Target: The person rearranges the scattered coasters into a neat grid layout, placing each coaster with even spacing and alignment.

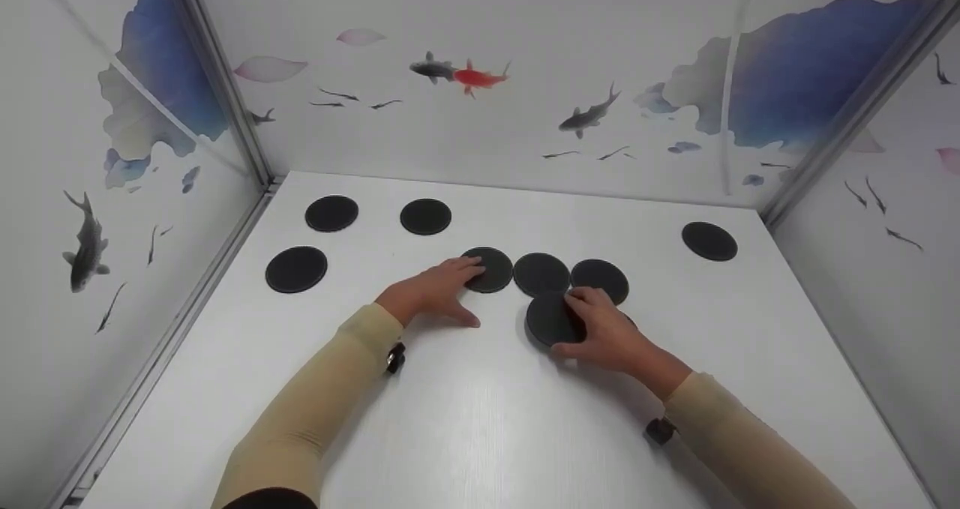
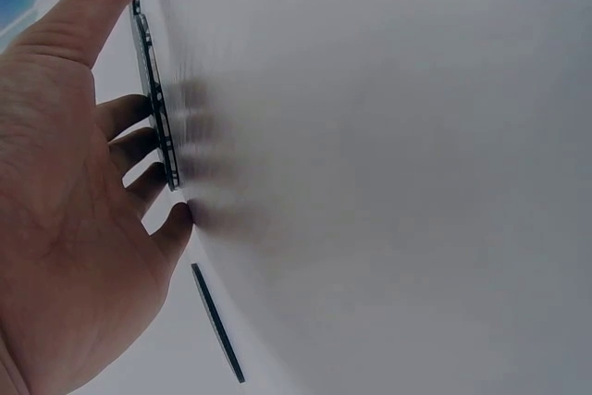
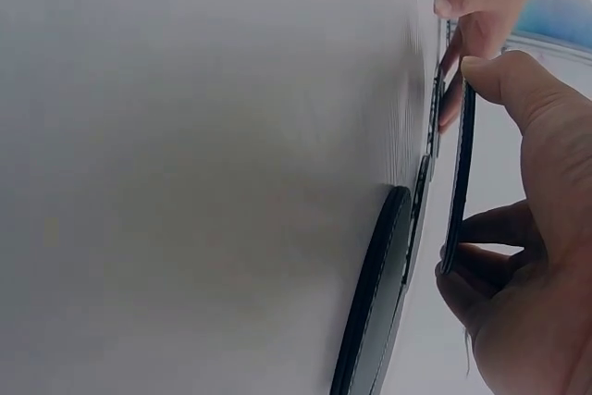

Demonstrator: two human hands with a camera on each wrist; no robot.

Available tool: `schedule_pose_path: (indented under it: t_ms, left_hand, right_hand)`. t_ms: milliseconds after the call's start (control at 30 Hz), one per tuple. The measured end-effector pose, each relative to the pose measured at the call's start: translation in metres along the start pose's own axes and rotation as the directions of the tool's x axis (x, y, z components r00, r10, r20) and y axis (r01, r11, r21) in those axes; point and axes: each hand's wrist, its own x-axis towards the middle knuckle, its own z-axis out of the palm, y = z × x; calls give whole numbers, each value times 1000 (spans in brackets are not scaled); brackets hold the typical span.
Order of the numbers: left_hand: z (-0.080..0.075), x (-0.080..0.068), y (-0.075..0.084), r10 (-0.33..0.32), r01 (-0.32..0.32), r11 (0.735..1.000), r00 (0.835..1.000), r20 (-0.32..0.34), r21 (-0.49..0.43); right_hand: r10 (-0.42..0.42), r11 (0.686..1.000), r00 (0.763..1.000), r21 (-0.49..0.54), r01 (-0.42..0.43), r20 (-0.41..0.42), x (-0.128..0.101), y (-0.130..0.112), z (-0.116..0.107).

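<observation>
My right hand (image 1: 611, 336) holds a black round coaster (image 1: 551, 320) by its edge. In the right wrist view this coaster stands clear of the table, between the thumb and the fingers. My left hand (image 1: 441, 293) rests its fingertips on another black coaster (image 1: 496, 270), thumb spread apart. To the right of that one lie a middle coaster (image 1: 541, 273) and a right coaster (image 1: 602, 276), forming a row. The held coaster hangs just in front of these two. One more coaster (image 3: 377, 293) lies under the right hand, mostly hidden in the head view.
On the white table (image 1: 450, 434), coasters lie at the back left (image 1: 331, 214), left (image 1: 296, 270) and back centre (image 1: 426, 217). Another coaster (image 1: 709, 241) is at the back right. White panels with painted fish enclose the table, including the back wall (image 1: 487, 142).
</observation>
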Motion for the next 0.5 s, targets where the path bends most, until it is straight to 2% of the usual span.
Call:
schedule_pose_path:
  t_ms: [500]
  left_hand:
    - [-1,0,1,-2,2,1000,1000,4,12]
  right_hand:
    - [-35,999,999,27,35,-3,3,-10,5]
